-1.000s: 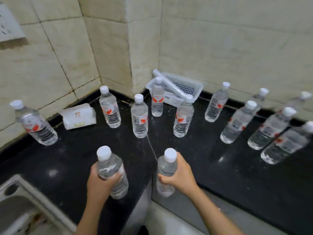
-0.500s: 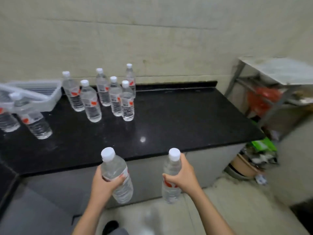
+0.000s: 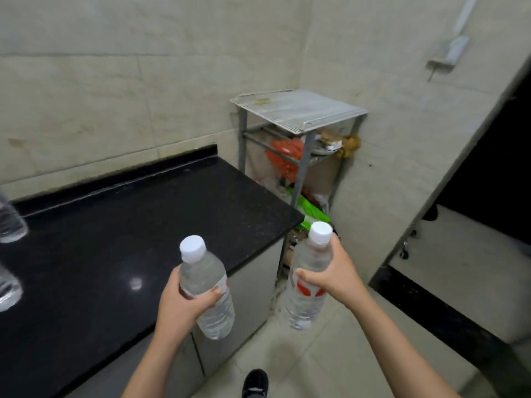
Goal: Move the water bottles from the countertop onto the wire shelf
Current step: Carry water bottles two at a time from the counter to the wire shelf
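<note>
My left hand [image 3: 179,307] grips a clear water bottle [image 3: 207,288] with a white cap, tilted, over the front edge of the black countertop [image 3: 120,242]. My right hand [image 3: 334,275] holds a second water bottle [image 3: 309,280] with a red-marked label, upright, above the floor just right of the counter's end. The wire shelf [image 3: 298,112] stands in the corner beyond the counter; its top tier is bare. Two more bottles [image 3: 8,225] show partly at the left edge.
Lower tiers of the shelf hold red and green bags [image 3: 284,159] and other clutter. A tiled wall runs behind. A slanted door frame [image 3: 448,179] and dark opening lie to the right. My black shoe [image 3: 255,383] is on the tiled floor.
The view has swung right from the bottle-filled counter corner toward the wire shelf. Both hands keep their bottles and have carried them off the counter to its right end.
</note>
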### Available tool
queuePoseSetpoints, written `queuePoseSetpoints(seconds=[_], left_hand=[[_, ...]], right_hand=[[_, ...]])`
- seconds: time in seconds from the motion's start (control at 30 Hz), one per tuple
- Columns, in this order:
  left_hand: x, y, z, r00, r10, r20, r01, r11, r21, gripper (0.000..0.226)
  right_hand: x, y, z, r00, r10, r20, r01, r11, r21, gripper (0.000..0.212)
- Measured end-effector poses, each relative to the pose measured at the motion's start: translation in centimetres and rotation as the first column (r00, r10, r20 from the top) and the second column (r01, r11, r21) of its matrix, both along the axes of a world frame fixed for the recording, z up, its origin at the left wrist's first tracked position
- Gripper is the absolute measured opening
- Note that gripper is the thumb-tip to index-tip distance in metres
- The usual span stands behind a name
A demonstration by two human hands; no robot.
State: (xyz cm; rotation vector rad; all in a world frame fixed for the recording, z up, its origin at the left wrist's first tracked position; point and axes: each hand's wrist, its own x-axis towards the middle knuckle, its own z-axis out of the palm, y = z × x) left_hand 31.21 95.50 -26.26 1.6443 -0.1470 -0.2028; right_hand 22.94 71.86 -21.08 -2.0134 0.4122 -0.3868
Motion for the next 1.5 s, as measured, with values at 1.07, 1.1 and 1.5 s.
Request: queuePoseSetpoints(seconds=[1.07, 1.1, 1.5], left_hand=[[22.4, -45.6, 13.7, 0.950, 0.031, 0.310, 0.045, 0.971, -0.235, 0.061], [22.5, -46.2, 14.4, 0.942, 0.053, 0.332, 0.031, 0.970, -0.242, 0.061], [31.0, -49.3, 19.5, 0.843, 0.261, 0.471, -0.121, 0.944, -0.306, 0.056]], right_hand=[[22.2, -46.2, 11.1, 0.959, 0.064, 0.277, -0.040, 0.995, -0.092, 0.065], [23.0, -47.0, 11.7, 0.952, 0.082, 0.295, -0.057, 0.994, -0.093, 0.068], [34.8, -52.4, 16.6, 0.879, 0.170, 0.446, -0.141, 0.985, -0.098, 0.067]])
